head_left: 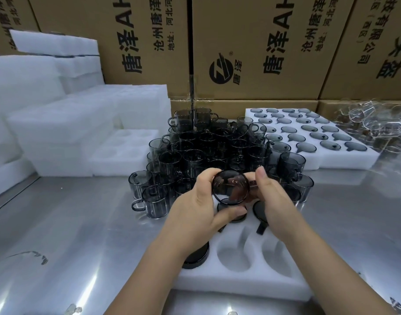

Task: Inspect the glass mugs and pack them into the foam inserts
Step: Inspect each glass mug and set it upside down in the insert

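Over white foam insert (240, 284), round-pocketed, on glossy metal bench (81, 223): one smoked-glass mug (230, 188), cylindrical, mouth facing the camera; left hand (195, 210) fingers curled round its rim, right hand (275, 201) fingers pinching its handle. Behind, matching mugs (192, 160) clustered upright.

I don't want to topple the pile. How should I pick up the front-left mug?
By its handle, coming from the left: the mug stands upright at the edge of the pile, its handle sticking out over bare table, away from the others.

Glass, foam, steel, cardboard

Smoky glossy glass mugs (195, 153); matt white foam insert (240, 280); shiny brushed-metal table (81, 235); dull brown cardboard boxes (251, 42).
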